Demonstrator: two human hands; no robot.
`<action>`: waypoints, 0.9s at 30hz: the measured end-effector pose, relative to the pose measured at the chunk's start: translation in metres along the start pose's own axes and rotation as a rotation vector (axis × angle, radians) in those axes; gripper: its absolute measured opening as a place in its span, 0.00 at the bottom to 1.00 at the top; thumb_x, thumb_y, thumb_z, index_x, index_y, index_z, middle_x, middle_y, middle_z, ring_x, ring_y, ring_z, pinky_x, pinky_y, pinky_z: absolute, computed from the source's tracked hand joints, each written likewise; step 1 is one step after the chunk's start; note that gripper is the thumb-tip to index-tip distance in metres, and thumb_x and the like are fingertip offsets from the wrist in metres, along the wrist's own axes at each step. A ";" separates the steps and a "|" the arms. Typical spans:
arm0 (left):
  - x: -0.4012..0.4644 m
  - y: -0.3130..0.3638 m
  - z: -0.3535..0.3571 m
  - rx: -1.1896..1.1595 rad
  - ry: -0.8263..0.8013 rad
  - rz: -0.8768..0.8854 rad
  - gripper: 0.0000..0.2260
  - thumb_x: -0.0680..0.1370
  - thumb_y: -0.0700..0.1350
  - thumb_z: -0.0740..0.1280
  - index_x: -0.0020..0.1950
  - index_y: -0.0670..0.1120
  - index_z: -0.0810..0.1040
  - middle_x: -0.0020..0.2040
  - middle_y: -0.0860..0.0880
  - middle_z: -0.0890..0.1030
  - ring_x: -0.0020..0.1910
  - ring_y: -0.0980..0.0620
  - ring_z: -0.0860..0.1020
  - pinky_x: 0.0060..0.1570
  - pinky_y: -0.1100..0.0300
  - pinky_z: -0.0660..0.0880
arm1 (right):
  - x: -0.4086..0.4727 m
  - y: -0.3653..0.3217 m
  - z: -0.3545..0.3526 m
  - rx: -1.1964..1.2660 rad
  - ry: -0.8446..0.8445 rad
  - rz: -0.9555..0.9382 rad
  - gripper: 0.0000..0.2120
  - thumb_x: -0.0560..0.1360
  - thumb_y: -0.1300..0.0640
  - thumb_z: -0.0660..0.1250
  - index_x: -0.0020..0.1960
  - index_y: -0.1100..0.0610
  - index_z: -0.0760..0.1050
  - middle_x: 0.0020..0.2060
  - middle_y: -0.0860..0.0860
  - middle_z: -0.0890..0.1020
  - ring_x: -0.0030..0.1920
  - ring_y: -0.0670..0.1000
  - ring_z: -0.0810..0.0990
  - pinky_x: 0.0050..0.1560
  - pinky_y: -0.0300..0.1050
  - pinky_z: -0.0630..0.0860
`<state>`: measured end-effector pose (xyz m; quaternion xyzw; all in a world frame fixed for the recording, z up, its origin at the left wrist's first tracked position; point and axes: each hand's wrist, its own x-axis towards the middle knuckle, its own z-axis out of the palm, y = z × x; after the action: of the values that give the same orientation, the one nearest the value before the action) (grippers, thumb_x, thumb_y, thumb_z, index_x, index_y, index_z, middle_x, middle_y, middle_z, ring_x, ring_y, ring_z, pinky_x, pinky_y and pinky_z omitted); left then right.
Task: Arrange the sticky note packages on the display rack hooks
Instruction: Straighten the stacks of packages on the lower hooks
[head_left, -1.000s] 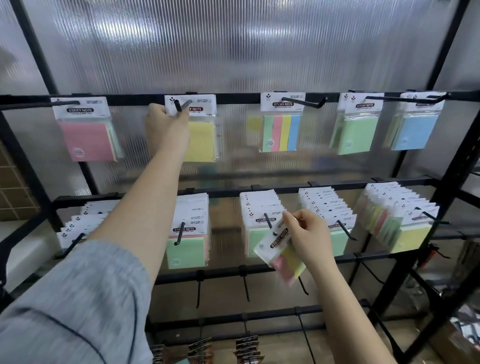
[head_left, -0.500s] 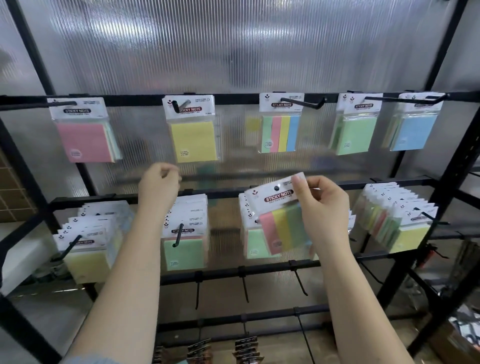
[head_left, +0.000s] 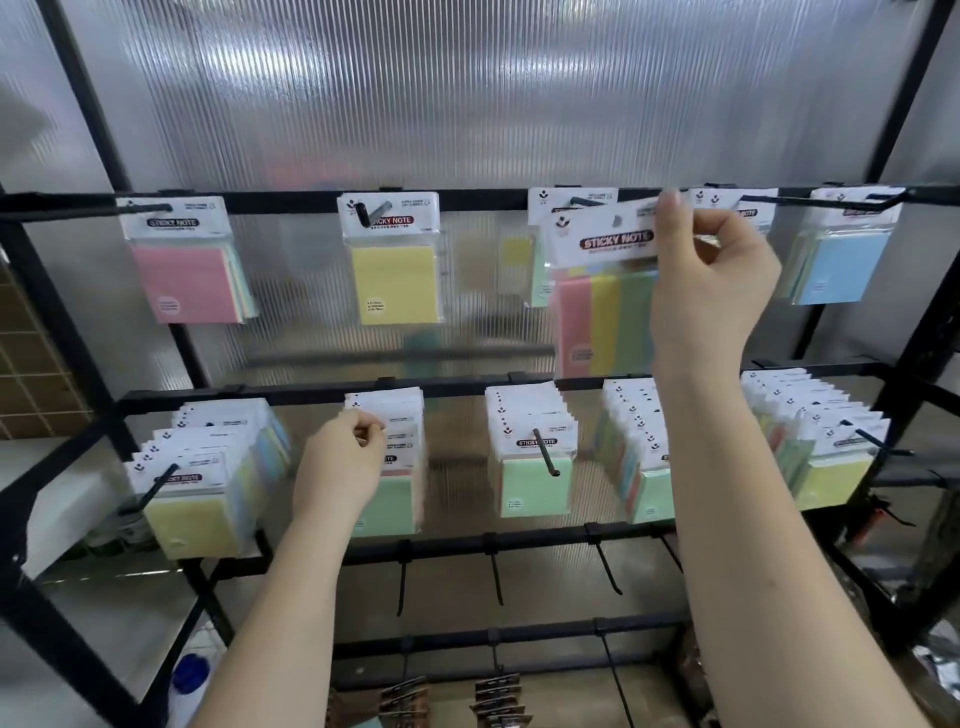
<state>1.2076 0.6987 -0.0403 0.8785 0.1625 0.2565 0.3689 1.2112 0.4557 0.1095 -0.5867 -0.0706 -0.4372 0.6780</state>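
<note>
1. Your right hand (head_left: 711, 275) is up in the upper right of the frame. Its fingers pinch the white top of a striped pack (head_left: 602, 306).
2. The striped pack has pink, yellow and green strips. You hold it up at the top bar (head_left: 280, 200), in front of another pack that hangs on the middle hook (head_left: 584, 201).
3. Your left hand (head_left: 337, 467) is in the lower left middle. Its fingers are curled and pinch the top of the green pack (head_left: 389, 499) at the front of a row on the lower bar (head_left: 457, 387).
4. On the top bar, a pink pack (head_left: 187, 270) hangs at the upper left. A yellow pack (head_left: 392, 280) hangs just right of it. A blue pack (head_left: 841, 265) hangs at the far right.
5. More rows of packs hang on the lower bar, left and right of your hands.
</note>
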 end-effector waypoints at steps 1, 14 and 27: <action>-0.001 0.000 -0.001 0.000 -0.001 -0.009 0.07 0.79 0.43 0.61 0.45 0.52 0.77 0.39 0.56 0.77 0.36 0.60 0.74 0.29 0.63 0.65 | 0.003 -0.002 0.001 0.011 0.027 -0.010 0.14 0.76 0.53 0.67 0.33 0.52 0.71 0.26 0.42 0.72 0.26 0.39 0.68 0.32 0.32 0.65; -0.009 0.008 -0.009 0.080 -0.013 -0.015 0.05 0.78 0.43 0.62 0.47 0.50 0.78 0.49 0.50 0.79 0.42 0.52 0.75 0.32 0.62 0.66 | 0.019 -0.001 -0.001 -0.098 0.123 -0.005 0.11 0.74 0.54 0.67 0.37 0.60 0.74 0.28 0.48 0.72 0.28 0.42 0.67 0.33 0.35 0.66; -0.005 0.000 -0.016 0.064 0.015 -0.140 0.13 0.78 0.43 0.59 0.61 0.46 0.77 0.58 0.45 0.78 0.52 0.45 0.76 0.48 0.55 0.71 | 0.028 -0.004 -0.002 -0.060 0.071 0.061 0.09 0.74 0.57 0.67 0.36 0.59 0.74 0.27 0.46 0.73 0.25 0.39 0.68 0.31 0.31 0.65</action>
<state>1.1940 0.7053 -0.0325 0.8744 0.2342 0.2311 0.3566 1.2252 0.4403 0.1286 -0.5927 -0.0155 -0.4389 0.6752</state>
